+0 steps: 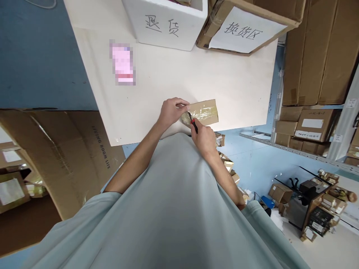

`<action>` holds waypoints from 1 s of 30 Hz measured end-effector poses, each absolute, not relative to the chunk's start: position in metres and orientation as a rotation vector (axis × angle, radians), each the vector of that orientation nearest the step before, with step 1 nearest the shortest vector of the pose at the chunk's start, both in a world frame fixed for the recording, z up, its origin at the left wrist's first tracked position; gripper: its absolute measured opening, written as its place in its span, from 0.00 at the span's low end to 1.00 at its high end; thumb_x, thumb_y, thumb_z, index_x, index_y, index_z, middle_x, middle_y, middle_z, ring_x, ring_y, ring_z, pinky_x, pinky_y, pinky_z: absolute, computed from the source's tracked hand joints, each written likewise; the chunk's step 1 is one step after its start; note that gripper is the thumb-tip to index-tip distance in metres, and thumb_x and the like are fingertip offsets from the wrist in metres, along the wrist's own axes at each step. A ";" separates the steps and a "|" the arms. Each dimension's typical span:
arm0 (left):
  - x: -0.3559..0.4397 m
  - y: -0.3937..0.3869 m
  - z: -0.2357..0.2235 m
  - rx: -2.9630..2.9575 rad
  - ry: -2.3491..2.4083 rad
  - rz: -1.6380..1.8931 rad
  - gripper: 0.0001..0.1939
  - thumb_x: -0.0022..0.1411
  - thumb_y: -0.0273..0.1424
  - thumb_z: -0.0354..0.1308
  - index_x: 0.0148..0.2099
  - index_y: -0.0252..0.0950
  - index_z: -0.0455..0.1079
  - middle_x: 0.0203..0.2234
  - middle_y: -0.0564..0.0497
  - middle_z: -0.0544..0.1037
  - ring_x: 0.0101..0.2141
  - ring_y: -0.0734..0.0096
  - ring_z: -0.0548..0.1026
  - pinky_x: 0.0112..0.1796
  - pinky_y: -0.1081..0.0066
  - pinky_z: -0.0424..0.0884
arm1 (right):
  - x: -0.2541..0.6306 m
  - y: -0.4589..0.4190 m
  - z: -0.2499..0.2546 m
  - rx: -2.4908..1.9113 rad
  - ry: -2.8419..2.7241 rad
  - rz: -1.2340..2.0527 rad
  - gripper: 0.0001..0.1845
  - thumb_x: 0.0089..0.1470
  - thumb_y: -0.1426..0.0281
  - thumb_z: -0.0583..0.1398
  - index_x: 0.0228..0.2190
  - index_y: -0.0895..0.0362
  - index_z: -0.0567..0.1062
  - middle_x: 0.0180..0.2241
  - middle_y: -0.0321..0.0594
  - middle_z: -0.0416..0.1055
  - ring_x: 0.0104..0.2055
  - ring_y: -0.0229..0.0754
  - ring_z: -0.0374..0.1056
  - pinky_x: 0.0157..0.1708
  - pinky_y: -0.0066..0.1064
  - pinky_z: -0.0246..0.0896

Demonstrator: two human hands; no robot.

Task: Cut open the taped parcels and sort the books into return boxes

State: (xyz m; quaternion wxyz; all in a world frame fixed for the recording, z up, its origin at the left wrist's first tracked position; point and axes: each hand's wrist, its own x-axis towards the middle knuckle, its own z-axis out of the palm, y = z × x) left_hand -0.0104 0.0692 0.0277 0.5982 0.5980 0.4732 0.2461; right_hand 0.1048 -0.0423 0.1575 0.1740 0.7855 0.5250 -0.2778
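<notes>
Wrapped around a red-and-black cutter, the right hand holds it over a taped carton — just above frame centre — while the left hand fingers the carton's left end, its grip unclear.

At the near edge of the smooth, white table, glossy, wrinkled clear tape crosses a small, matt brown cardboard box.

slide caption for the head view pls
Right hand holds a cutter over a taped box, left hand at its end.
</notes>
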 end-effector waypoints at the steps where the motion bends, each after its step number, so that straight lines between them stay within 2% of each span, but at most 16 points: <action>1: -0.010 0.069 0.029 1.388 1.106 0.573 0.07 0.65 0.33 0.71 0.45 0.40 0.88 0.46 0.48 0.90 0.47 0.58 0.87 0.55 0.60 0.83 | 0.102 -0.039 0.159 2.212 1.486 -0.789 0.27 0.82 0.62 0.47 0.72 0.55 0.71 0.51 0.53 0.86 0.51 0.58 0.83 0.50 0.38 0.71; 12: -0.007 0.054 0.033 1.368 1.162 0.574 0.05 0.62 0.29 0.72 0.41 0.41 0.88 0.43 0.50 0.90 0.45 0.58 0.88 0.54 0.58 0.85 | 0.096 -0.063 0.165 2.069 1.378 -0.770 0.24 0.82 0.67 0.46 0.68 0.56 0.70 0.48 0.56 0.86 0.49 0.53 0.85 0.48 0.38 0.74; 19: -0.005 0.046 0.032 1.394 1.201 0.622 0.06 0.68 0.32 0.70 0.45 0.40 0.87 0.46 0.48 0.90 0.46 0.61 0.87 0.53 0.60 0.86 | 0.110 -0.080 0.178 1.984 1.403 -0.856 0.25 0.82 0.65 0.46 0.68 0.56 0.73 0.48 0.55 0.86 0.50 0.54 0.85 0.45 0.37 0.73; 22: -0.004 0.047 0.029 1.420 1.224 0.625 0.07 0.70 0.33 0.69 0.47 0.40 0.86 0.49 0.47 0.89 0.47 0.61 0.87 0.54 0.60 0.85 | 0.121 -0.083 0.190 1.973 1.475 -0.908 0.24 0.82 0.63 0.49 0.69 0.52 0.74 0.48 0.52 0.87 0.50 0.55 0.84 0.44 0.36 0.70; 26: -0.006 0.049 0.025 1.426 1.241 0.621 0.10 0.71 0.36 0.68 0.50 0.39 0.86 0.51 0.46 0.89 0.49 0.59 0.87 0.55 0.58 0.85 | 0.155 -0.088 0.195 2.130 1.560 -0.924 0.24 0.81 0.59 0.52 0.70 0.46 0.74 0.44 0.45 0.88 0.45 0.54 0.83 0.41 0.34 0.66; 30: -0.006 0.040 0.032 1.501 1.310 0.626 0.15 0.75 0.42 0.66 0.55 0.40 0.84 0.55 0.44 0.86 0.52 0.57 0.86 0.55 0.56 0.85 | 0.205 -0.095 0.175 2.428 1.546 -0.858 0.24 0.79 0.58 0.53 0.67 0.49 0.77 0.43 0.46 0.88 0.41 0.53 0.82 0.40 0.34 0.63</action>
